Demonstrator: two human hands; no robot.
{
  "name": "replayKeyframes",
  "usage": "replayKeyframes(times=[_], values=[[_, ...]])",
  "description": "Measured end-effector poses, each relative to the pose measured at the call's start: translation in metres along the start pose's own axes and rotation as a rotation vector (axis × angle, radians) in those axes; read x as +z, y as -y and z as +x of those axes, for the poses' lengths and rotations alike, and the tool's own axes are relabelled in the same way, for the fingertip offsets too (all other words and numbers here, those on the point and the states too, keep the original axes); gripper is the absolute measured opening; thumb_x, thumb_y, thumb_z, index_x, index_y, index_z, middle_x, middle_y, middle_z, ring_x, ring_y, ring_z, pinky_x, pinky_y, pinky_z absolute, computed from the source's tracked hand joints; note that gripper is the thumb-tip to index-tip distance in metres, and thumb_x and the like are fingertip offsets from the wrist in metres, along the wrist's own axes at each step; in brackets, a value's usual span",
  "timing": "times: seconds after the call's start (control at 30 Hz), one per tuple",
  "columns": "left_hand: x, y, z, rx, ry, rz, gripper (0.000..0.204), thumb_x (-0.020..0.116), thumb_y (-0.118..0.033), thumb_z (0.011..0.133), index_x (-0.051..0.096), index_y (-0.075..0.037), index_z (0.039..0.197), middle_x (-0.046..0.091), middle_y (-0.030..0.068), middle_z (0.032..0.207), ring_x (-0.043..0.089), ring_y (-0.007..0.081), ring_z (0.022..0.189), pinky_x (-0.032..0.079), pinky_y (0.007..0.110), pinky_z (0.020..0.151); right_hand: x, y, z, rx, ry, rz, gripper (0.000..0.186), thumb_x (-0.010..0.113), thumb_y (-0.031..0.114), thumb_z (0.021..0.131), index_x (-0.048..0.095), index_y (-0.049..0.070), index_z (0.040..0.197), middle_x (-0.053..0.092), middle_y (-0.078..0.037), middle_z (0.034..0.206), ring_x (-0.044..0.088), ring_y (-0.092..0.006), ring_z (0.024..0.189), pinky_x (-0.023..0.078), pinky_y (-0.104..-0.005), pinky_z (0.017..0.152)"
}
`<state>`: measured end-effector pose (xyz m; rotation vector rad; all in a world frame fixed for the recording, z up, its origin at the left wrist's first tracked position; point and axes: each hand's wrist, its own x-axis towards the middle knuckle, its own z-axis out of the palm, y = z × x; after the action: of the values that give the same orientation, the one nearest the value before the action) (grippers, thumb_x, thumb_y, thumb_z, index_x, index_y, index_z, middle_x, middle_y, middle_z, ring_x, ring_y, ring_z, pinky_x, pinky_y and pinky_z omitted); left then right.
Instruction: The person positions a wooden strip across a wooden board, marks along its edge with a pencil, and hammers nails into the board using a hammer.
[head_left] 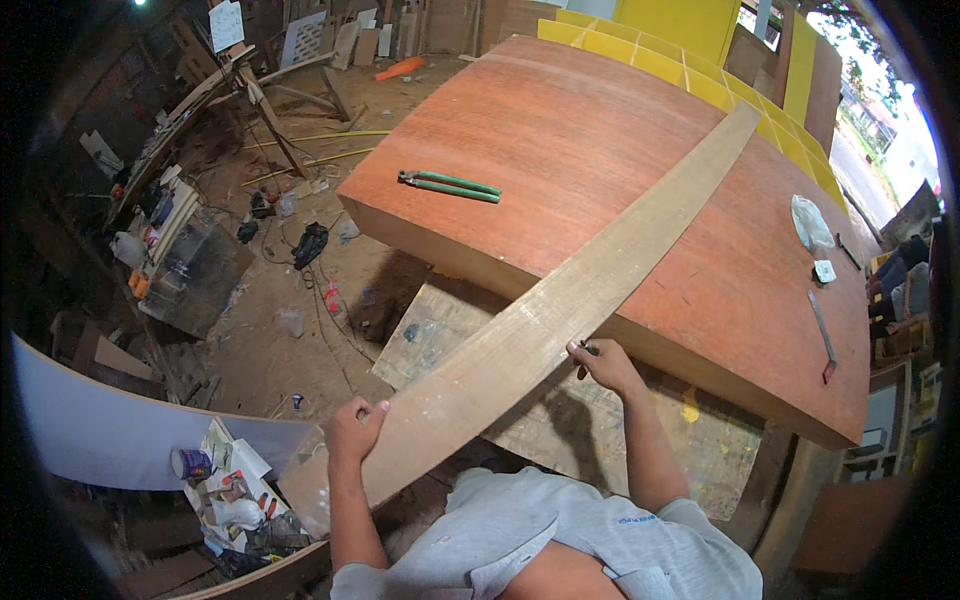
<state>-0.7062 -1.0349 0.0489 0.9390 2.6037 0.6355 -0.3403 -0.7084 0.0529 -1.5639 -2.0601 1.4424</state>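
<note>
Across the counter (600,130) edge, a plank (560,310) is lying slantwise as the left hand (355,425) is gripping its near edge, fingers curled over, steadying it, while the right hand (600,362) is pinching a pencil (583,360) against it.

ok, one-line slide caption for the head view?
Left hand steadies a long wooden plank across a reddish plywood panel; right hand grips a dark tool at its edge.

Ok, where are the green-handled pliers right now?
In the head view, the green-handled pliers lie on the reddish wooden tabletop near its left edge, left of the long wooden plank and beyond both hands, untouched.
</note>
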Motion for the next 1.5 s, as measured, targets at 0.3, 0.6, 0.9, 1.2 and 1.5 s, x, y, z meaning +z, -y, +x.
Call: replayKeyframes(times=[0.3, 0.6, 0.9, 1.2, 1.5], values=[[-0.026, -0.005, 0.066, 0.041, -0.063, 0.037, 0.051, 0.081, -0.052, 0.091, 0.075, -0.001, 0.090, 0.075, 0.0256, 0.090, 0.073, 0.0434, 0.086, 0.056, 0.051, 0.079, -0.051, 0.084, 0.059, -0.334, -0.179, -0.213, 0.037, 0.080, 0.040, 0.097, 0.077, 0.004, 0.105, 0.076, -0.018, 0.090, 0.076, -0.0333, 0.089, 0.058, -0.0439, 0.083], [-0.027, 0.008, 0.094, 0.042, 0.004, 0.059, 0.047, 0.083, -0.044, 0.091, 0.076, 0.002, 0.090, 0.072, 0.0271, 0.082, 0.073, 0.0424, 0.079, 0.056, 0.049, 0.076, 0.042, 0.164, 0.227, -0.541, -0.326, -0.459, 0.054, 0.085, 0.040, 0.090, 0.070, 0.016, 0.136, 0.072, -0.017, 0.131, 0.075, -0.0407, 0.107, 0.061, -0.0479, 0.090], [-0.025, 0.023, 0.162, 0.039, 0.094, -0.003, 0.042, 0.082, -0.040, 0.093, 0.075, 0.002, 0.089, 0.073, 0.0252, 0.083, 0.072, 0.0374, 0.077, 0.055, 0.046, 0.075, 0.083, 0.196, 0.312, -0.553, -0.355, -0.625, 0.059, 0.085, 0.041, 0.089, 0.064, -0.001, 0.124, 0.067, -0.019, 0.107, 0.073, -0.0412, 0.093, 0.061, -0.0525, 0.077], [-0.017, 0.018, 0.213, 0.071, 0.245, 0.024, 0.044, 0.078, -0.040, 0.095, 0.075, 0.003, 0.096, 0.073, 0.0241, 0.086, 0.071, 0.0364, 0.081, 0.055, 0.047, 0.079, 0.056, 0.175, 0.349, -0.687, -0.429, -0.764, 0.031, 0.069, 0.031, 0.100, 0.066, 0.000, 0.101, 0.068, -0.022, 0.098, 0.076, -0.0396, 0.084, 0.061, -0.0507, 0.065], [0.027, -0.132, 0.234, 0.374, 0.419, -0.082, 0.047, 0.077, -0.045, 0.096, 0.075, -0.002, 0.116, 0.078, 0.0236, 0.108, 0.075, 0.0418, 0.105, 0.056, 0.050, 0.092, -0.084, 0.137, 0.209, -0.092, -0.634, -0.093, 0.029, 0.068, 0.020, 0.100, 0.064, -0.001, 0.118, 0.075, -0.029, 0.102, 0.077, -0.0433, 0.086, 0.061, -0.0532, 0.074]])
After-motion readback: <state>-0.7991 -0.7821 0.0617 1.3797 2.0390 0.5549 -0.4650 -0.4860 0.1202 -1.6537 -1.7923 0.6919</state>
